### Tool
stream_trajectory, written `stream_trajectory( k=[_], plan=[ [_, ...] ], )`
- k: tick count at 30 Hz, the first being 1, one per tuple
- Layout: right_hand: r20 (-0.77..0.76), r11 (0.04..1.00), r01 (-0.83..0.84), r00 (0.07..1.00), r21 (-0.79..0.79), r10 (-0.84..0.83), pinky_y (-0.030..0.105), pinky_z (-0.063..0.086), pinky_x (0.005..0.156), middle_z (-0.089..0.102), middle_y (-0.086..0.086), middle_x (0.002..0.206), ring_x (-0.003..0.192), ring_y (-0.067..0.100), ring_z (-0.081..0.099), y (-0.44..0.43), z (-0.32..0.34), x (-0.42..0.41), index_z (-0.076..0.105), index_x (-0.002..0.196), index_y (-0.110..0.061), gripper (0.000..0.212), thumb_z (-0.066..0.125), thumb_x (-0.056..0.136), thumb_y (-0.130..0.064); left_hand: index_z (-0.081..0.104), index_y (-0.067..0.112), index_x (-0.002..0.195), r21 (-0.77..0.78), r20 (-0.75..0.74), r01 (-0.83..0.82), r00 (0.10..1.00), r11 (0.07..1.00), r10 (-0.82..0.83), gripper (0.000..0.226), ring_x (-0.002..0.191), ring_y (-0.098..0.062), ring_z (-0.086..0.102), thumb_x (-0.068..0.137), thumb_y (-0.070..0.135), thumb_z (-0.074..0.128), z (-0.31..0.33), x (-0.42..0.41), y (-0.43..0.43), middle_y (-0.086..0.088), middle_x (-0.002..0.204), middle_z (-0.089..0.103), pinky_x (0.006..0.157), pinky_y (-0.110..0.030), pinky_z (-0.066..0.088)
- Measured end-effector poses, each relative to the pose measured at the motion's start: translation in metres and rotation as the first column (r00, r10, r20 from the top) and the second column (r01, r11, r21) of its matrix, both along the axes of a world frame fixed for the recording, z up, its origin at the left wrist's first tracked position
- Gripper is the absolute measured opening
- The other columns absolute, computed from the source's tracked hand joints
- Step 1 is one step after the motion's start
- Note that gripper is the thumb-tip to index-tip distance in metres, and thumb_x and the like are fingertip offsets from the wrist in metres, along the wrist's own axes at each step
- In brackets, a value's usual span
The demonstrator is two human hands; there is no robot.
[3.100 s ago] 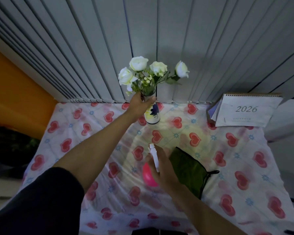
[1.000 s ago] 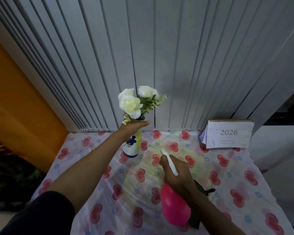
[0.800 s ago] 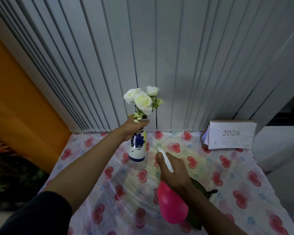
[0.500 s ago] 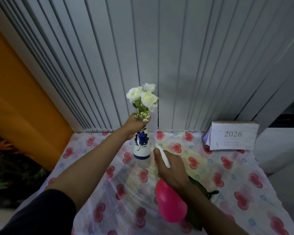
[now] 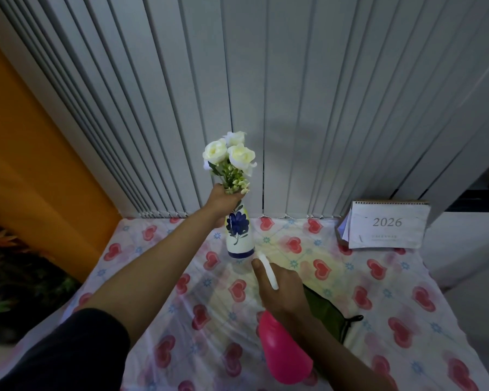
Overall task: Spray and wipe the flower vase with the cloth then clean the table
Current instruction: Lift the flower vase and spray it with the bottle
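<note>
Head view: The flower vase [image 5: 238, 235] is seen as a white ceramic bottle shape with a dark blue flower painted on its side and a dark blue band round its base. 3 cream-white roses [image 5: 229, 150] with green stems and small pale buds are held in its mouth. The vase is stood upright; whether its base touches the cloth-covered bench [image 5: 378, 283] or is lifted just above it cannot be told.

The left hand [image 5: 222, 201] is clenched round the narrow neck of the vase, right under the blooms, with the arm stretched forward and a dark sleeve [image 5: 68, 354] seen at the lower left. The body of the vase hangs below and just right of that hand.

The right hand [image 5: 280, 289] is closed round the head of a pink spray bottle [image 5: 284, 351], whose white nozzle [image 5: 267, 270] is pointed up towards the vase base. The nozzle tip is near the base, just apart from it. The pink body of the bottle hangs below the wrist.

A dark green cloth [image 5: 326, 314] is laid on the bench just right of and partly behind the right hand and forearm. A calendar [image 5: 387, 224] marked 2026 is stood well to the right of both hands, against the grey vertical blinds [image 5: 294, 94]. The bench cover is printed with red hearts.
</note>
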State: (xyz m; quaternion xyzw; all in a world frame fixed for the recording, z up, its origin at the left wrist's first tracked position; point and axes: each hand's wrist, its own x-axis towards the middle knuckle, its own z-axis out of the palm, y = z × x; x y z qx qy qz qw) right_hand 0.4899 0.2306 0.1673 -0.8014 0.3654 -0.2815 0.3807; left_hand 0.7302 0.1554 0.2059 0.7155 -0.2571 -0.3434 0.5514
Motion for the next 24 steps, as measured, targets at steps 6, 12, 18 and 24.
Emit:
stream_trajectory(
  k=[6, 12, 18, 24],
  plan=[
    [0.053, 0.999, -0.021, 0.998, 0.043, 0.019, 0.018, 0.049, 0.060, 0.063, -0.010, 0.068, 0.065, 0.002, 0.063, 0.012, -0.027, 0.001, 0.064, 0.087, -0.031, 0.022, 0.056, 0.100, -0.046, 0.070, 0.006, 0.115, -0.015, -0.024, -0.023, 0.999, 1.000, 0.023, 0.029, 0.091, -0.019, 0.065, 0.090, 0.018, 0.078, -0.004, 0.003, 0.004, -0.008, 0.101, 0.072, 0.079, -0.029, 0.054],
    [0.064, 0.999, -0.037, 0.997, -0.026, 0.038, 0.007, 0.042, 0.072, 0.064, 0.002, 0.086, 0.076, 0.004, 0.058, 0.015, -0.060, 0.006, 0.065, 0.108, -0.001, 0.029, 0.075, 0.090, -0.022, 0.069, 0.004, 0.117, -0.001, 0.000, -0.034, 0.999, 0.999, 0.034, 0.041, 0.086, -0.018, 0.069, 0.082, 0.016, 0.086, -0.019, 0.004, 0.011, -0.008, 0.101, 0.075, 0.076, -0.028, 0.060],
    [-0.068, 0.989, -0.139, 0.988, 0.046, 0.142, 0.041, 0.059, 0.079, 0.063, 0.014, 0.109, 0.096, 0.025, 0.065, 0.007, -0.096, 0.019, 0.057, 0.127, 0.005, 0.055, 0.078, 0.089, -0.029, 0.068, 0.010, 0.112, -0.003, 0.025, -0.072, 0.997, 0.997, 0.072, 0.040, 0.070, -0.006, 0.066, 0.079, 0.020, 0.088, -0.030, 0.001, 0.017, 0.002, 0.089, 0.074, 0.052, -0.011, 0.052],
    [-0.097, 0.984, -0.081, 0.991, 0.160, 0.097, 0.032, 0.053, 0.096, 0.060, 0.012, 0.128, 0.119, 0.025, 0.061, 0.003, -0.120, 0.013, 0.045, 0.144, 0.000, 0.079, 0.074, 0.088, -0.047, 0.065, 0.001, 0.122, 0.028, 0.026, -0.056, 0.998, 0.998, 0.055, 0.047, 0.076, -0.014, 0.066, 0.082, 0.017, 0.085, -0.045, -0.003, 0.024, -0.011, 0.104, 0.074, 0.057, -0.016, 0.055]
  ],
)
